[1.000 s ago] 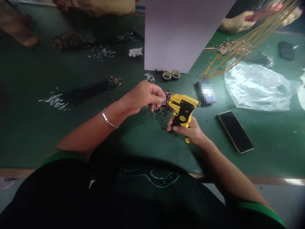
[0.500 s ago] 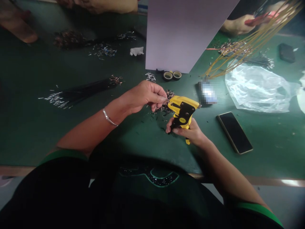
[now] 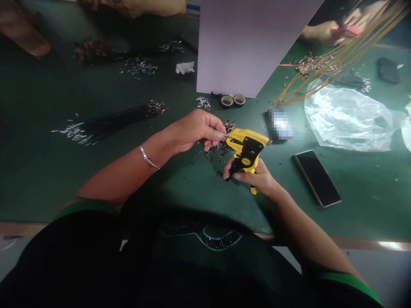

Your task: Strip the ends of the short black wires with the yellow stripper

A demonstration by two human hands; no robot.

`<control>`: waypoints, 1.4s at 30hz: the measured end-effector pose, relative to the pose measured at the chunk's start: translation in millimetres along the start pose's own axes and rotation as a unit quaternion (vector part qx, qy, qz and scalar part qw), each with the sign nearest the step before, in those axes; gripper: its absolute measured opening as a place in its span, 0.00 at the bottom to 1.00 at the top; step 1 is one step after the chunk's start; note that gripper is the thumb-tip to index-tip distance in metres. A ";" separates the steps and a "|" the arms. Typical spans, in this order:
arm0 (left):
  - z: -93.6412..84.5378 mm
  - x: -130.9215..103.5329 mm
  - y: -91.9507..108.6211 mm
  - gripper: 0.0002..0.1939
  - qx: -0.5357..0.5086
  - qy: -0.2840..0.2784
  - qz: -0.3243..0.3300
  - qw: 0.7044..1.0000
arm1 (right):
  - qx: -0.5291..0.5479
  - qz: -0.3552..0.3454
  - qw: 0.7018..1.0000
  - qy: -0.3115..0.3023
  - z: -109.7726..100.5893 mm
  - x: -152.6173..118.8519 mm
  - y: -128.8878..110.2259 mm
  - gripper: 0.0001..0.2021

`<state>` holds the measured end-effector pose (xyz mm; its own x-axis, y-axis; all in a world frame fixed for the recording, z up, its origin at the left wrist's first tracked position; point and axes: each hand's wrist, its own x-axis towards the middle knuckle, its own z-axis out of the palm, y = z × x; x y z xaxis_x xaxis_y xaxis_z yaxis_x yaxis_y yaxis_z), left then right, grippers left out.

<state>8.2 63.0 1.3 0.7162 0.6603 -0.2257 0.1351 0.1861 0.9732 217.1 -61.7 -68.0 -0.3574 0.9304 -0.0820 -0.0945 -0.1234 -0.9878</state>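
Observation:
My right hand (image 3: 257, 175) is wrapped round the handles of a yellow and black wire stripper (image 3: 248, 149). The tool's jaws point left, towards my left hand (image 3: 208, 130). Thumb and forefinger of that hand are pinched right at the jaw opening; a thin wire seems to be between them, mostly hidden by the fingers. Under the jaws lies a pile of short dark wire pieces with copper ends (image 3: 229, 125), partly covered by hand and tool. To the left rests a bundle of black wires (image 3: 112, 122), with silvery tips at one end and copper ones at the other.
A phone (image 3: 317, 177) lies right of my right hand, below a clear plastic bag (image 3: 349, 117). Two tape rolls (image 3: 233, 101) and small metal terminals (image 3: 203, 102) sit before a pale panel (image 3: 244, 47). Yellow wires (image 3: 334, 64) and a co-worker's hands (image 3: 324, 33) with a red tool are beyond.
My left fingertips have shifted very slightly right, closer to the stripper's jaws. The stripper stays nearly in place. At the far right, the co-worker's hands and red tool have moved.

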 end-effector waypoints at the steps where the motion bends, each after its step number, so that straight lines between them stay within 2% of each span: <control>1: 0.0 0.1 -0.1 0.06 -0.001 -0.001 -0.001 1.000 | -0.001 0.000 1.000 0.000 0.2 -0.2 -0.2 0.10; 11: -0.9 1.0 -2.9 0.08 0.003 0.000 0.008 1.000 | -0.024 0.020 0.999 0.038 5.7 -2.5 -1.2 0.08; 22: -3.0 4.5 -5.6 0.05 0.018 0.005 0.008 1.000 | -0.074 0.025 0.994 0.076 16.8 -2.2 0.9 0.12; 34: -7.6 4.9 -2.3 0.04 0.045 -0.008 0.015 0.999 | -0.121 0.029 0.986 0.113 26.2 -3.0 4.1 0.10; 42: -6.6 4.3 2.0 0.04 0.067 0.003 0.011 0.998 | -0.134 0.024 0.983 0.121 29.2 -4.0 6.2 0.10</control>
<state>7.1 71.0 2.0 0.7158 0.6678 -0.2043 0.2108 0.0723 0.9749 190.8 -76.3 -69.9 -0.1202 0.9846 -0.1269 0.1770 -0.1046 -0.9786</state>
